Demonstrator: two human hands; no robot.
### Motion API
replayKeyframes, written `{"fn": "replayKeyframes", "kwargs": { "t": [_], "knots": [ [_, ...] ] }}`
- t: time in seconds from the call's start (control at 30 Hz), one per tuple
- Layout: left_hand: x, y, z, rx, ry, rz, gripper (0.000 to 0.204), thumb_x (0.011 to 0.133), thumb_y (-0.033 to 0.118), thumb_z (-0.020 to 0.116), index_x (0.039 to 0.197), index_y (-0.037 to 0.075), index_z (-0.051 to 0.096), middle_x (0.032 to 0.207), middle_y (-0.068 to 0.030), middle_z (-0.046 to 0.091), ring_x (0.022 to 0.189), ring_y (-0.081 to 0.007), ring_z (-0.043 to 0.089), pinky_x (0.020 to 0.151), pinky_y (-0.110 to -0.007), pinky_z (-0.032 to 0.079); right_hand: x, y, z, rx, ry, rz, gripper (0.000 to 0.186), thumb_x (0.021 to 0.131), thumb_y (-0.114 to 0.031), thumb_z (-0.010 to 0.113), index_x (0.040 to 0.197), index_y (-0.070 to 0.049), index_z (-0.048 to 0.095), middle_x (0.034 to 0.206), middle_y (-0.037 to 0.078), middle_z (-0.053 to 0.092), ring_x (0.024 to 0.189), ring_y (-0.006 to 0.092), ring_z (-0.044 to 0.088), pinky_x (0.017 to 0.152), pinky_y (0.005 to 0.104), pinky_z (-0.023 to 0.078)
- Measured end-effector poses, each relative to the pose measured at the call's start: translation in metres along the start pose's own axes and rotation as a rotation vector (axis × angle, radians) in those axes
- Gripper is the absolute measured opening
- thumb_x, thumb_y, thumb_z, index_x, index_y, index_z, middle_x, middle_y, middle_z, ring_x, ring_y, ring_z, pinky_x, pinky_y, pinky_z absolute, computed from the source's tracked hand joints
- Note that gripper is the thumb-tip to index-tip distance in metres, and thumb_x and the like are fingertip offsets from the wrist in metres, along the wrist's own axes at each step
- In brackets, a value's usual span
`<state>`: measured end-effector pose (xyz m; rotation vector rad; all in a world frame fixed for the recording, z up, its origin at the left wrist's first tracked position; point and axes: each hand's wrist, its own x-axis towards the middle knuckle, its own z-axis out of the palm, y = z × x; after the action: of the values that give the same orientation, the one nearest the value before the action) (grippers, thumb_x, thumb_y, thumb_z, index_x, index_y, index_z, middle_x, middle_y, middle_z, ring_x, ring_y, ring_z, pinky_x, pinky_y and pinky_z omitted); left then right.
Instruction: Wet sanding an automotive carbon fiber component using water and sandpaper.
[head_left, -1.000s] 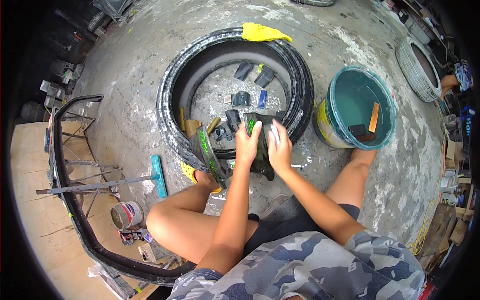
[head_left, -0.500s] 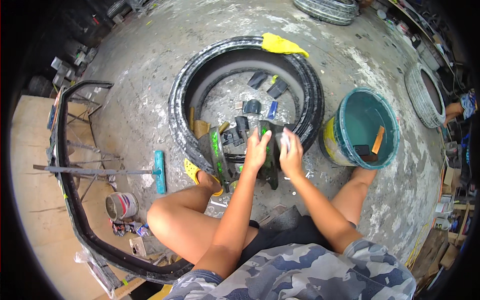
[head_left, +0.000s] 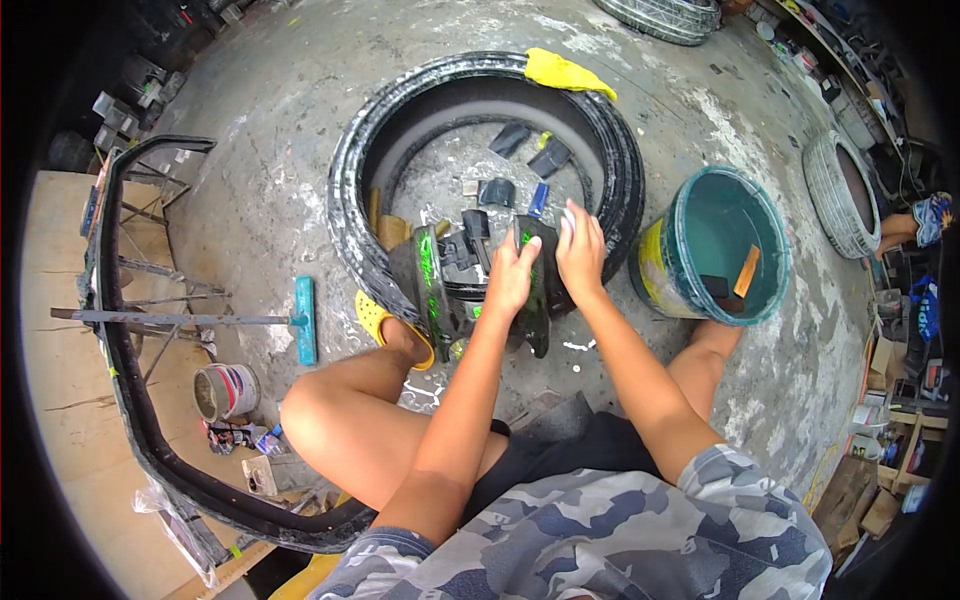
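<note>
A glossy dark part with two curved limbs and bright green markings (head_left: 427, 275) leans on the near side of a big tyre (head_left: 338, 190). My left hand (head_left: 512, 275) is closed around its right limb, thumb on top. Just right of that limb, my right hand (head_left: 582, 252) is raised with its fingers closed on a small pale piece, mostly hidden, whose kind I cannot make out. Within the tyre's ring lie several dark scraps (head_left: 497, 192), a blue block (head_left: 539, 200) and a tan roll (head_left: 392, 232).
A yellow cloth (head_left: 568, 74) hangs over the tyre's far rim. To the right stands a teal bucket (head_left: 783, 215) of water with an orange strip (head_left: 746, 271) inside. On the left are a teal squeegee (head_left: 305, 340), a curved black frame (head_left: 135, 410) and a small pail (head_left: 240, 390).
My right hand has moved up slightly beside the dark part, its fingers pointing more upward. My left hand keeps its hold. The whole view has shifted a little.
</note>
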<state>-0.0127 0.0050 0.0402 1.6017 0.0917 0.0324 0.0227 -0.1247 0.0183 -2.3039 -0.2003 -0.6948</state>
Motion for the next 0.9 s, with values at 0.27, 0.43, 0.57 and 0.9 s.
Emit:
{"fn": "replayKeyframes", "kwargs": {
  "t": [0.27, 0.43, 0.57, 0.9],
  "knots": [
    [0.001, -0.003, -0.003, 0.205, 0.057, 0.002, 0.036, 0.088, 0.026, 0.056, 0.105, -0.006, 0.055, 0.092, -0.0140, 0.063, 0.086, -0.0181, 0.056, 0.082, -0.033, 0.044, -0.074, -0.009, -0.017, 0.039, -0.026, 0.026, 0.033, 0.086, -0.008, 0.056, 0.118, -0.002, 0.054, 0.094, 0.015, 0.062, 0.084, 0.0311, 0.057, 0.076, 0.0422, 0.042],
    [0.004, 0.000, 0.003, 0.158, 0.061, -0.009, 0.032, 0.084, 0.025, 0.063, 0.098, -0.003, 0.057, 0.077, -0.0185, 0.064, 0.068, -0.0265, 0.061, 0.068, -0.039, 0.047, -0.018, 0.012, -0.001, -0.159, 0.024, 0.026, 0.032, 0.087, -0.008, 0.054, 0.119, -0.004, 0.054, 0.097, 0.015, 0.061, 0.088, 0.0314, 0.056, 0.077, 0.0416, 0.040],
    [0.002, 0.008, 0.004, 0.217, 0.061, -0.017, 0.029, 0.081, 0.023, 0.068, 0.093, -0.002, 0.059, 0.076, -0.0153, 0.064, 0.067, -0.0238, 0.060, 0.067, -0.037, 0.047, -0.073, -0.015, -0.012, -0.036, 0.072, 0.051, 0.030, 0.088, -0.011, 0.054, 0.117, -0.004, 0.054, 0.100, 0.015, 0.061, 0.090, 0.0310, 0.056, 0.079, 0.0421, 0.039],
    [0.024, -0.014, 0.013, 0.262, 0.161, 0.087, 0.039, 0.079, 0.021, 0.069, 0.106, -0.002, 0.054, 0.090, -0.0124, 0.063, 0.081, -0.0210, 0.059, 0.077, -0.033, 0.046, -0.026, -0.004, -0.004, -0.049, 0.054, 0.099, 0.030, 0.088, -0.012, 0.055, 0.117, -0.003, 0.053, 0.100, 0.016, 0.062, 0.093, 0.0325, 0.057, 0.080, 0.0440, 0.040]
  ]
}}
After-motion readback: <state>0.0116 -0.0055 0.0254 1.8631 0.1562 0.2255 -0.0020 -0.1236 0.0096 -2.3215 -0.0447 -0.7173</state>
